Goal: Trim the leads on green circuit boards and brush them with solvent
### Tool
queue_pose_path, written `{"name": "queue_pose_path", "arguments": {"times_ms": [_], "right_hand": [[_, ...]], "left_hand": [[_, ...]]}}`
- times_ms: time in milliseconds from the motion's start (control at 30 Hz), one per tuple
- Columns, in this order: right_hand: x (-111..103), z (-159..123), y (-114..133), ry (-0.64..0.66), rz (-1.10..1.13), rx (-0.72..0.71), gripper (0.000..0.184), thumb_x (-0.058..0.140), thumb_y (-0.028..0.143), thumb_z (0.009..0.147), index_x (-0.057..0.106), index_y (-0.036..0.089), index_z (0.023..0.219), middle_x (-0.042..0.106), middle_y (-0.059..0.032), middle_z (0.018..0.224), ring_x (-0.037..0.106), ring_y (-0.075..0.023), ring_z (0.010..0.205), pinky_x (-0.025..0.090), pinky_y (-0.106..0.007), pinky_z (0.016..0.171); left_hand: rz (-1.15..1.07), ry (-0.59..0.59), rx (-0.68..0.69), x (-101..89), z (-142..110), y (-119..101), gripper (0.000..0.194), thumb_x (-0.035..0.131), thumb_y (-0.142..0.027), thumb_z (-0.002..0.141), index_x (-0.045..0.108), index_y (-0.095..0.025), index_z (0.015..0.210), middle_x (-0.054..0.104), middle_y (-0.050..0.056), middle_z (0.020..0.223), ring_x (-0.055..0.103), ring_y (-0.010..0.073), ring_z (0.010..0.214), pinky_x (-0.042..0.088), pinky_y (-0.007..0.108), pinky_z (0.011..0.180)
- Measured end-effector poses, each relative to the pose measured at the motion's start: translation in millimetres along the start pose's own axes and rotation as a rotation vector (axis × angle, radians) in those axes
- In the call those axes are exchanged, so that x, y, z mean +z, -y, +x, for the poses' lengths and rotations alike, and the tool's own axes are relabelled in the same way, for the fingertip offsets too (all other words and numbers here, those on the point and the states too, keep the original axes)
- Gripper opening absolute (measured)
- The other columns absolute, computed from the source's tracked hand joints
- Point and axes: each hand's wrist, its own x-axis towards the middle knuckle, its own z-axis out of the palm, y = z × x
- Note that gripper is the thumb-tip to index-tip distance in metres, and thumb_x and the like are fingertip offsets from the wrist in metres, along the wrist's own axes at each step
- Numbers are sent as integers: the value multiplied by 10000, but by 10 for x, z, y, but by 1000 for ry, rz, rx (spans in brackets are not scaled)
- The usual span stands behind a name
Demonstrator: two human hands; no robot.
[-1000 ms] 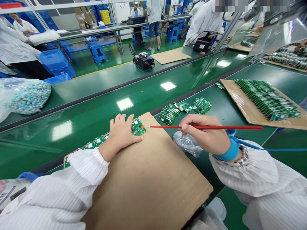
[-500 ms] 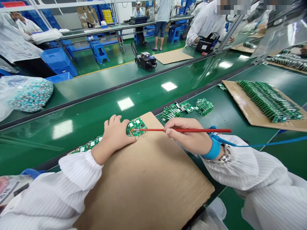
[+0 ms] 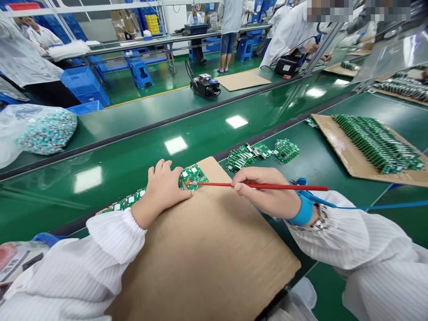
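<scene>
A red-handled paintbrush (image 3: 284, 187) is pinched in my right hand (image 3: 264, 189), its bristle tip down on a green circuit board (image 3: 199, 178). My left hand (image 3: 163, 187) steadies that board, thumb at the near edge and fingers over its left part, which they hide. Further green boards (image 3: 129, 200) show left of my wrist, in line with it; whether they are one panel I cannot tell. Under the boards lies a brown cardboard sheet (image 3: 207, 249). A blue wrist strap (image 3: 301, 209) with a cord circles my right wrist.
Loose circuit boards (image 3: 240, 158) lie beyond my right hand. Rows of boards stand on a cardboard sheet (image 3: 329, 138) at right. Across the green conveyor (image 3: 140, 154) are a bag of small blue-white parts (image 3: 50, 131) and a black device (image 3: 204, 85). Co-workers (image 3: 287, 35) are farther back.
The brush tip has moved slightly right across the circuit board, and the handle's rear end has dipped a little. My left hand stays on the board. The whole view has shifted slightly.
</scene>
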Motion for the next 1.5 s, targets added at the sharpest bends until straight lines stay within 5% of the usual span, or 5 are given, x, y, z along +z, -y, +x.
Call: {"name": "queue_pose_path", "arguments": {"times_ms": [333, 533, 1033, 1500], "right_hand": [[-136, -53, -16, -82, 3, 45, 169, 516, 219, 795, 567, 195, 636, 595, 0, 575, 545, -114, 546, 422, -222, 514], [-115, -32, 41, -71, 45, 57, 155, 522, 218, 801, 568, 193, 655, 584, 8, 564, 533, -114, 526, 416, -226, 504], [220, 31, 105, -76, 14, -279, 115, 530, 101, 756, 617, 169, 724, 625, 5, 640, 527, -66, 522, 396, -178, 499], [256, -40, 105, 7, -39, -330, 141, 510, 72, 767, 591, 181, 732, 653, -1, 692, 595, -80, 623, 456, -179, 599]], "left_hand": [[8, 14, -7, 17, 5, 5, 665, 536, -623, 643, 597, -215, 1164, 478, 185, 1310, 284, 392, 1322, 295, 522, 1003], [21, 68, -1, -27, -40, 85, 870, 574, -649, 586, 476, -182, 1314, 406, 221, 1394, 249, 412, 1346, 269, 547, 1017], [36, 119, -35, -12, -125, 207, 774, 562, -640, 605, 559, -193, 1236, 426, 209, 1384, 240, 407, 1348, 261, 550, 1015], [9, 81, -49, 9, -122, 193, 715, 550, -629, 627, 598, -186, 1186, 445, 206, 1358, 244, 404, 1338, 248, 555, 1023]]}}
